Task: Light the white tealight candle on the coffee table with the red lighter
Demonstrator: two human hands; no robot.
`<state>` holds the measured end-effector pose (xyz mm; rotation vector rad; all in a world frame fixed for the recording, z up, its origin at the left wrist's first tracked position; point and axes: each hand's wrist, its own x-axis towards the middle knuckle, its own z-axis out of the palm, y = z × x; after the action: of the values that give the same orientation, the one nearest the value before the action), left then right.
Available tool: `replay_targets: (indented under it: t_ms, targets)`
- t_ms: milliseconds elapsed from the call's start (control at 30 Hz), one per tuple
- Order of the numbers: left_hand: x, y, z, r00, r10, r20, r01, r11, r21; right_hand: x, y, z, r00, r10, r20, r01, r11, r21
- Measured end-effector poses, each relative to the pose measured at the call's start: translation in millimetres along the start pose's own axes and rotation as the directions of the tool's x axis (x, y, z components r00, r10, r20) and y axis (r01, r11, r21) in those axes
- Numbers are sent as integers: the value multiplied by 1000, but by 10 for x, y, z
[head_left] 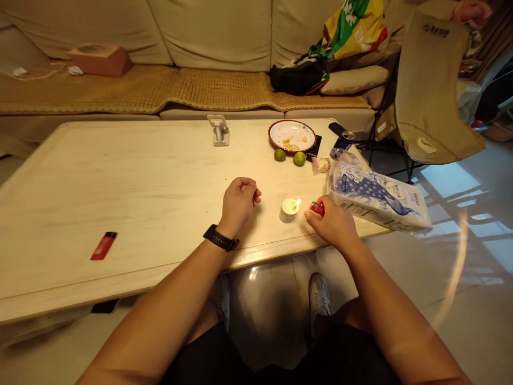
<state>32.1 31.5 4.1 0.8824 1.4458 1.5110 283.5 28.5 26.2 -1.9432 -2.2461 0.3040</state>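
Head view: right hand (331,224) grips red lighter (317,209) beside lit candle (289,209).

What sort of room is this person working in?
Probably a living room in a home: a beige fabric sofa with a woven seat mat behind a wooden table, plus a folding camp chair beside it.

We can't read anything: print on the peacock tissue pack (379,195) and camp chair's logo (435,31) too small, blurred.
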Motion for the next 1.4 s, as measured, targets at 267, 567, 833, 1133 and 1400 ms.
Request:
replay_targets:
  t_ms: [267,567,833,1133,1400]
  targets:
    - [-12,-7,15,1000,-8,-7,8,1000,4,-164,158,102,994,-87,66,91,995,-50]
    - [11,-41,-3,1000,-6,-10,6,999,39,-222,177,90,994,-94,55,97,994,-58]
    - [16,-32,-10,1000,14,-8,-14,999,35,-158,181,20,999,-39,31,40,999,-26]
    - [40,-46,-10,1000,20,-14,-19,999,39,-64,258,-45,998,52,-39,-56,992,-116]
    - [30,-38,-15,1000,10,-16,-10,999,37,40,118,4,999,34,-10,-35,992,-125]
